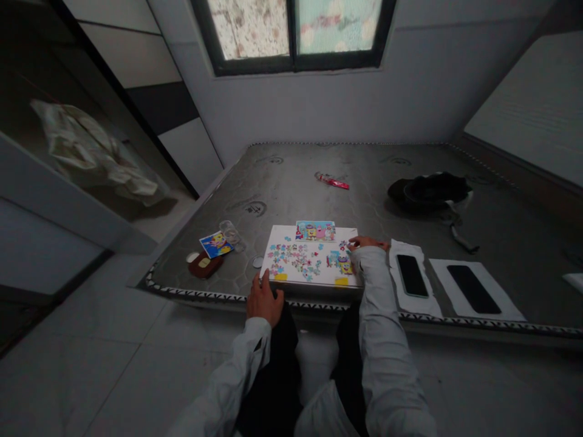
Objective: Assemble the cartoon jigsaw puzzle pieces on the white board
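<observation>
A white board (314, 279), looking like a flat box, lies near the front edge of the bed and carries many small jigsaw pieces (298, 260). On its right side a joined patch of puzzle (339, 262) shows a yellow cartoon figure. A picture card (315, 231) with cartoon characters rests along its back edge. My left hand (265, 300) is by the board's front left corner, fingers apart, nothing visible in it. At the right edge, my right hand (368, 243) reaches over the board with fingers stretched out, tips close to some loose pieces (345, 245); whether they touch is too small to tell.
Left of the board lie a cartoon card (216, 244), a clear plastic item (232, 235) and a brown case (204, 266). To the right are two phones (412, 275) on white sheets. A red packet (334, 181) and a dark bag-like item (430, 191) lie farther back.
</observation>
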`<state>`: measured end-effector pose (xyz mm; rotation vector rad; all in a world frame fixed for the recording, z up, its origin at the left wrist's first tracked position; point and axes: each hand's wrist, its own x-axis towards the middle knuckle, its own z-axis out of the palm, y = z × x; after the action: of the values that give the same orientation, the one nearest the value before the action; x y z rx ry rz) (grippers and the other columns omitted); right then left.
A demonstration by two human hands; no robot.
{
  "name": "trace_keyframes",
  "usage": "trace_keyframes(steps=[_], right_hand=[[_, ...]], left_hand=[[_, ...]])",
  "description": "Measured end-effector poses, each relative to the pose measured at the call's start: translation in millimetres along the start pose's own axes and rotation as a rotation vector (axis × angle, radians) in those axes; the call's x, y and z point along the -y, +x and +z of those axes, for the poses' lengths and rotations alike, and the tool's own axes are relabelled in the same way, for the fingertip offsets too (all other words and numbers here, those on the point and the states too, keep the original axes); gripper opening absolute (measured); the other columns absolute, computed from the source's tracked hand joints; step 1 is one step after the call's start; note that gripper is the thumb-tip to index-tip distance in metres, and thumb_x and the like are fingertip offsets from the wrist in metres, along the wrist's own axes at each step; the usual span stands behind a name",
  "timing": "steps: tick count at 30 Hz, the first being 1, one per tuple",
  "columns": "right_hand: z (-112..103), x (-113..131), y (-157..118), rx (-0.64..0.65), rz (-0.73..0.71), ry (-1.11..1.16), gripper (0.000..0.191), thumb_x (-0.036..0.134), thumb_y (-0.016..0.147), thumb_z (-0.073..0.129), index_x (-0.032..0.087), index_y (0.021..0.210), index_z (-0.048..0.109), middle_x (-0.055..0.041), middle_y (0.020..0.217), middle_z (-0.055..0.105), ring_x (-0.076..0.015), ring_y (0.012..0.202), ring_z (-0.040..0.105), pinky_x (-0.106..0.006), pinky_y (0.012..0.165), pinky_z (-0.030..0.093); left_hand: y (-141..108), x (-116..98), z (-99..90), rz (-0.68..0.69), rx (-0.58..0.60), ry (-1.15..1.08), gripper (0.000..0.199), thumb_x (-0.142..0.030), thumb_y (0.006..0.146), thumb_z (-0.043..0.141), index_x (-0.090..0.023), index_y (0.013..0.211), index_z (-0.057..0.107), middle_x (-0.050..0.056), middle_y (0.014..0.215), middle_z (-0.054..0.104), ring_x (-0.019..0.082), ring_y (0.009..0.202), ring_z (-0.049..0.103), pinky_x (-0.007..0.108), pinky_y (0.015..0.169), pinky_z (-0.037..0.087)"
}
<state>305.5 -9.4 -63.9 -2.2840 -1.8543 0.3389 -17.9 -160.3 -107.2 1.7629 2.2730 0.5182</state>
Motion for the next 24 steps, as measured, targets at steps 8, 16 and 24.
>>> trace_keyframes(steps=[8,16,24], right_hand=[[-11,13,23,0.130,0.096,0.001,0.019,0.038,0.087,0.084,0.029,0.103,0.083,-0.0076,0.108,0.080,-0.0293,0.112,0.067,-0.056,0.110,0.030],[7,11,28,0.124,0.049,-0.058,0.018,0.042,0.076,0.089,0.034,0.091,0.082,-0.0008,0.099,0.081,-0.0262,0.102,0.069,-0.057,0.110,0.033],[17,8,32,0.134,0.028,-0.075,0.019,0.048,0.079,0.089,0.033,0.089,0.084,-0.0034,0.100,0.081,-0.0280,0.103,0.070,-0.058,0.109,0.035]], left_hand=[[3,5,-0.1,0.000,0.014,-0.002,0.069,-0.026,0.098,0.059,-0.012,0.164,0.047,0.024,0.167,0.048,0.037,0.152,0.054,0.051,0.124,0.048],[8,8,6.3,0.001,-0.005,-0.028,0.077,-0.026,0.097,0.059,-0.010,0.170,0.037,0.025,0.169,0.046,0.037,0.152,0.053,0.052,0.124,0.049],[7,10,8.0,0.005,-0.006,-0.011,0.078,-0.028,0.097,0.059,-0.010,0.171,0.037,0.025,0.168,0.047,0.038,0.152,0.053,0.053,0.122,0.051]])
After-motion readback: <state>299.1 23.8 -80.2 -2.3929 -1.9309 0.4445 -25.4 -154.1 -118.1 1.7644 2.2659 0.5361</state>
